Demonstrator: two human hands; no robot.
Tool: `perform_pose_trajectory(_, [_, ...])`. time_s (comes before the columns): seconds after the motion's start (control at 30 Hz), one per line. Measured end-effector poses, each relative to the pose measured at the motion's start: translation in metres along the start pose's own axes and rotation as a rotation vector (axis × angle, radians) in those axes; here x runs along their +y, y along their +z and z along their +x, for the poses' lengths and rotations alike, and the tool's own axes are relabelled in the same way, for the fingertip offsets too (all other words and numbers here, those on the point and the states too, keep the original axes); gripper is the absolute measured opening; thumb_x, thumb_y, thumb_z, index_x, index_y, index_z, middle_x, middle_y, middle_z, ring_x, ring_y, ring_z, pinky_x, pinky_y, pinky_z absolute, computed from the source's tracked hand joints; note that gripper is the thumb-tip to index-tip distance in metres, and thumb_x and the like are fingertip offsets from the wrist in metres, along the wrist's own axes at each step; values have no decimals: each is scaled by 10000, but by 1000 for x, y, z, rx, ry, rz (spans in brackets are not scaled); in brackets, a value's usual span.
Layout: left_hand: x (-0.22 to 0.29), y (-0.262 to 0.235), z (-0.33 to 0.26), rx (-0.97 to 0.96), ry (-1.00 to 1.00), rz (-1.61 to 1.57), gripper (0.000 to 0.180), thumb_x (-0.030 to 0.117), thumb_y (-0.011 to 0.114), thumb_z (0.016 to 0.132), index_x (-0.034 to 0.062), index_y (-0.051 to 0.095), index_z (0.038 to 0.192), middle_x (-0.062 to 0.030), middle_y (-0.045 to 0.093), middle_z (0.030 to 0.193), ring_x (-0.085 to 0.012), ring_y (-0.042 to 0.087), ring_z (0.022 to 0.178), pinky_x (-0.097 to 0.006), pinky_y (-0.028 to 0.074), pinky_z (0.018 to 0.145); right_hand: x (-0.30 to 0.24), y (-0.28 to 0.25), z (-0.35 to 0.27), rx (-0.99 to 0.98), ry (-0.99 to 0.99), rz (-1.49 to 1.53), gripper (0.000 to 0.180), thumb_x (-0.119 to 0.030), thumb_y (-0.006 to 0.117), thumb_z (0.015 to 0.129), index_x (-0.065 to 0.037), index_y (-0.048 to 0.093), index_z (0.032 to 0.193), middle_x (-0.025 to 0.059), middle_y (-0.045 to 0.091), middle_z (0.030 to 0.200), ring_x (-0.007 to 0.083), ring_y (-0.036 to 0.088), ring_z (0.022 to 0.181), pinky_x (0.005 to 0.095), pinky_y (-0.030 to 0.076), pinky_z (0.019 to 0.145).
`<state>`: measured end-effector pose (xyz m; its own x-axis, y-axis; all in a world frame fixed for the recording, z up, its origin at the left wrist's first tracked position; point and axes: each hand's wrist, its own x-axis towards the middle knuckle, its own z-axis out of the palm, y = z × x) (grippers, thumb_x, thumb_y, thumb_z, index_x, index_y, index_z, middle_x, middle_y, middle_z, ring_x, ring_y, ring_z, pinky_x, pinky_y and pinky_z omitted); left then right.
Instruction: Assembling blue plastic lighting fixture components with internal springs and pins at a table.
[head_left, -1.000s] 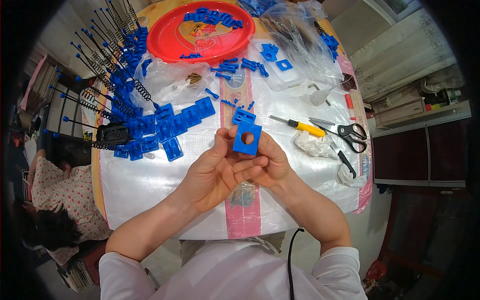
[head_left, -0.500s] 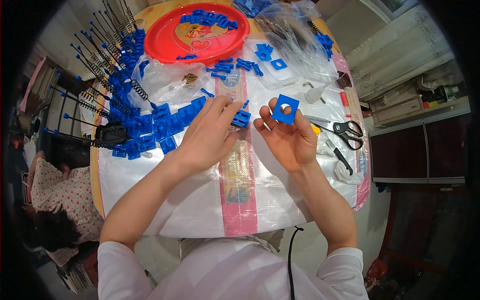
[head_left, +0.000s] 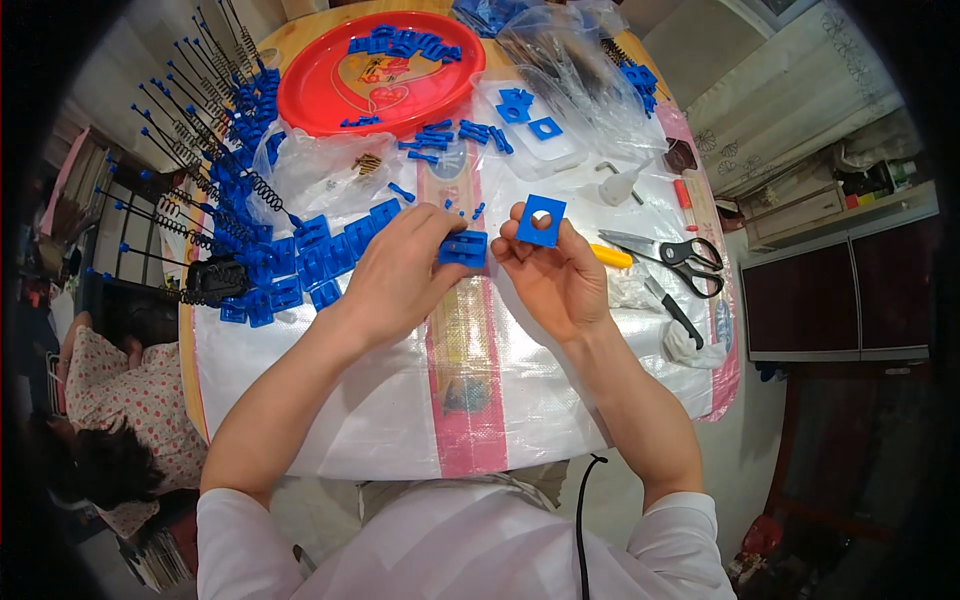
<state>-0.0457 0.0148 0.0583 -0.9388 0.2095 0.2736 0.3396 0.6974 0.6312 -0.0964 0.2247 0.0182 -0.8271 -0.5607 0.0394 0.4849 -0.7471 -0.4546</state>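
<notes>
L hand (head_left: 395, 265) grips a slotted blue block (head_left: 464, 249) btwn thumb & fingers, low over the middle of the desk (head_left: 302, 32). R hand (head_left: 562, 285), palm up, has a square blue plate (head_left: 539, 237) w/ a round hole pinched at the fingertips, other fingers half curled. Block & plate are near each other but apart, so that pair isn't joined.

Progress, judged by eye: approx. partway. Done-looking: a dense bunch of blue units w/ black springs (head_left: 265, 195) & knobbed rods on the L side. Less far on: a cluster of blue blocks (head_left: 313, 258) beside them, most w/ no spring visible; can't tell if their insides are complete.

Loose, so apparently unused: blue pegs (head_left: 422, 157) past the hands, brass-coloured screws (head_left: 367, 163) on a clear bag (head_left: 318, 165), a few more holed plates (head_left: 545, 128) at far R, plus blue pcs (head_left: 400, 42) in the red tray (head_left: 296, 105). Exact count n/a, too crowded.

Screwdriver (head_left: 612, 257) & scissors (head_left: 690, 262) lie to the R, neither in hand.
</notes>
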Motion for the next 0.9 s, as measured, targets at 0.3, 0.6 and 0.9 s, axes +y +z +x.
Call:
perform_pose_trajectory(0.3, [0,1,-21,-40,-353,-862,439,-35,709,826,-61,537,1228,-119,626,1155,-173,656,1042,-299,538,909,3,4,-2,0,7,-54,294,-302,665,945,-46,670,1089,141,608,1262,242,589,1151,428,438,1027])
perform_pose_trajectory(0.6, [2,-3,-17,-117,-431,-1094,464,-73,730,806,-39,515,1216,-125,633,1169,-175,660,1041,-325,547,905,4,4,-3,38,31,-54,288,-296,646,960,-58,660,1122,154,608,1279,253,591,1144,439,448,1014])
perform_pose_trajectory(0.9, [-5,3,-20,-96,-431,-1108,472,-86,704,818,-56,504,1244,-111,618,1163,-164,640,1071,-301,527,956,3,2,-2,43,31,-107,301,-306,661,955,-56,656,1122,151,618,1259,258,594,1140,428,453,1006])
